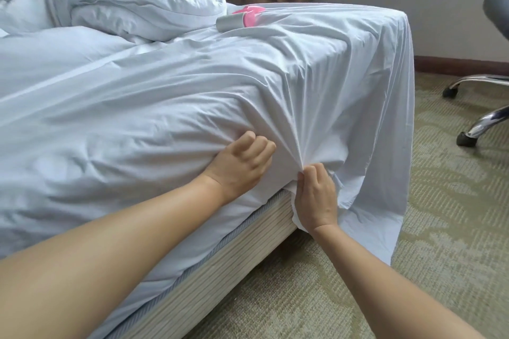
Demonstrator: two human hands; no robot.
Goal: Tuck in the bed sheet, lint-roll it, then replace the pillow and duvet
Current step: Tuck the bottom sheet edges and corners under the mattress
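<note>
The right hand [316,195] pinches a gathered bunch of sheet [248,85] at the near side of the bed, just above the base [209,264], with creases fanning up from the grip. Just left of it, the left hand [242,162] presses the mattress side with loosely curled fingers, holding nothing (as far as shows). Left of the hands the sheet looks tucked; right of them the corner hangs loose to the carpet [413,228]. The roller [237,20] lies unused at the far edge, the duvet [110,5] heaped far left. Rolling and remaking are left.
</note>
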